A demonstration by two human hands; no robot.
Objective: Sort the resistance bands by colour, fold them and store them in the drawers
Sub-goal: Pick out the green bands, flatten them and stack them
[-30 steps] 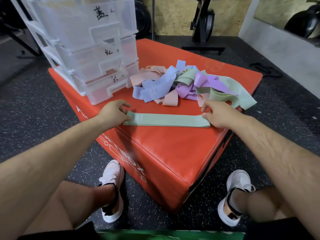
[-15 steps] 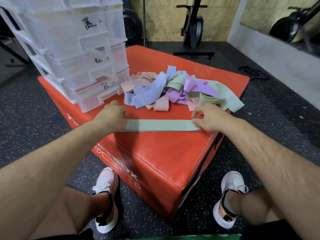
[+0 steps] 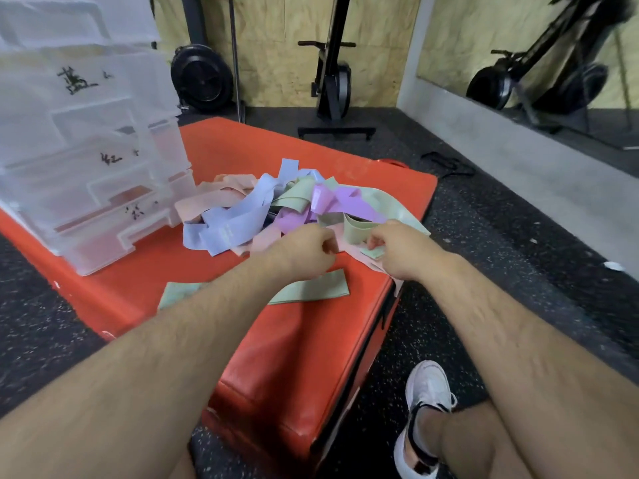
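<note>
A flat green band (image 3: 311, 288) is laid near the front of the orange box (image 3: 294, 357), partly covered by the left forearm. Just beyond it, a tangled pile of bands (image 3: 235, 219) in pink, blue, purple and green is heaped on the middle of the box. The left hand (image 3: 307, 250) is held at the near edge of the pile with fingers curled; whether anything is gripped cannot be told. The end of a green strip (image 3: 375, 252) is pinched by the right hand (image 3: 401, 250). Clear drawers (image 3: 86, 150) are stacked at the far left.
</note>
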